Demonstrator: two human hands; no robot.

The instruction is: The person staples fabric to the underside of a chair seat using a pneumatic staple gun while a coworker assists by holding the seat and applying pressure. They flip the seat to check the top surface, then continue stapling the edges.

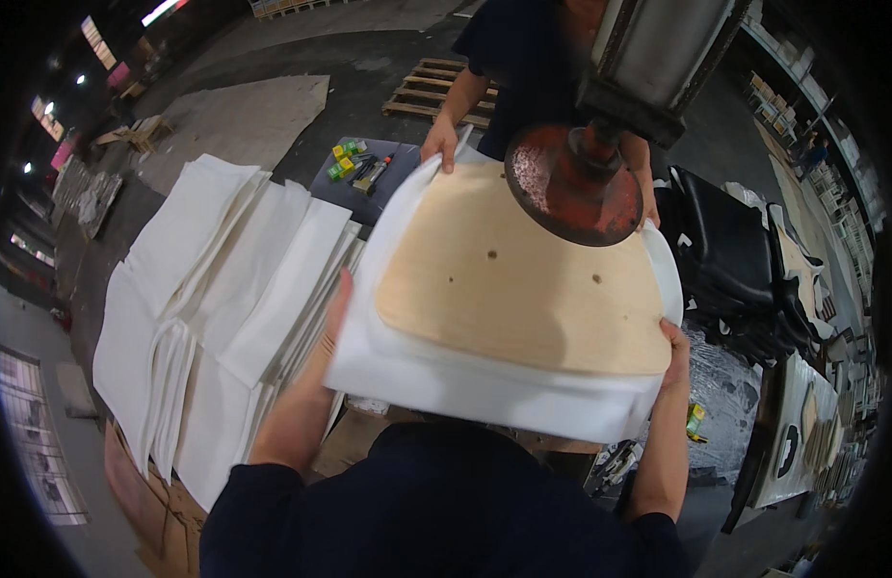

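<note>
A rounded plywood board (523, 313) with several small holes lies on a thick white padding sheet (485, 397), whose near edge sticks out past the wood. My left hand (337, 306) is at the padding's left edge, thumb up, its fingers hidden behind the sheet. At the near right corner, my right hand (673, 354) grips the padding and board edge, fingers bent over the rim. Across from me, a co-worker's hand (442, 144) holds the far left corner; their other hand (648, 197) is at the far right. A round reddish press plate (576, 183) hangs over the board's far part.
White padding sheets (215, 308) are stacked at my left. Beyond them, a grey surface (393, 178) carries yellow-green boxes (348, 151) and tools. Black upholstered pieces (725, 241) pile up at the right, above a plastic-covered surface (725, 395). A wooden pallet (432, 89) lies on the floor behind.
</note>
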